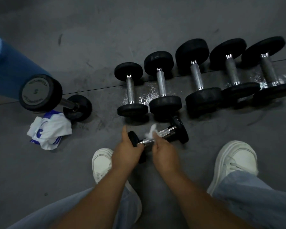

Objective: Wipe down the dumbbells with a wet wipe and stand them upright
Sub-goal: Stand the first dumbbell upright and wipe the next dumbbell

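Note:
A small black dumbbell point(173, 131) with a chrome handle lies tilted in front of my feet. My left hand point(125, 150) grips its near end plate. My right hand point(163, 150) holds a white wet wipe point(151, 131) against the handle. Several more black dumbbells point(162, 83) lie side by side in a row on the grey floor beyond. One dumbbell point(40, 92) stands upright at the left, its round top plate facing me.
A crumpled white and blue wipe packet point(49, 130) lies on the floor by the upright dumbbell. A blue-clad leg point(5, 66) of another person is at the far left. My white shoes point(236, 161) flank the hands. A wet patch point(147, 95) shines between the lying dumbbells.

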